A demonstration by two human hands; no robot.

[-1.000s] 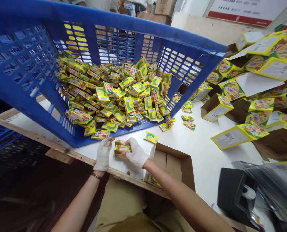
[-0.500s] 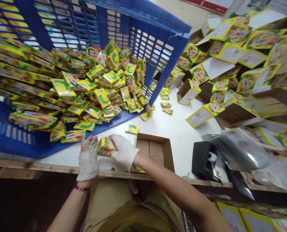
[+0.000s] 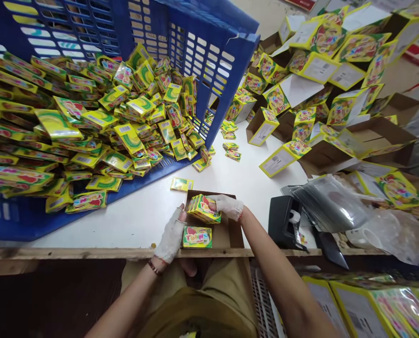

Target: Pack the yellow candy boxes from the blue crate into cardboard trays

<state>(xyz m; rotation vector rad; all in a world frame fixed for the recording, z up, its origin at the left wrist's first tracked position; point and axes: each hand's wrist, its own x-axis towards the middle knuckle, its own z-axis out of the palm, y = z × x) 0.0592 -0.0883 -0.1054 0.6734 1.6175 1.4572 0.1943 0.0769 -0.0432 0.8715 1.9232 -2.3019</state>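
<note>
Head view: beyond the left fingers (image 3: pixel 182 215), a blue crate (image 3: pixel 223 21) heaped with packets (image 3: pixel 128 138), plenty left! Far right of the right fingers (image 3: pixel 213 205), piled display boxes (image 3: pixel 322 65) crowd the desk (image 3: pixel 132 225). Between both, the open carton (image 3: pixel 225 240), only partly filled: right fingers clutch a packet row (image 3: pixel 202 210) there; left fingers' grip, can't tell. One packet (image 3: pixel 197 237) lies nearer.

The left edge cut off the blue crate (image 3: pixel 213 21); the right hand (image 3: pixel 219 205) partly hid the packets (image 3: pixel 200 209); print on the carton label (image 3: pixel 278 162) was too small to read.
</note>
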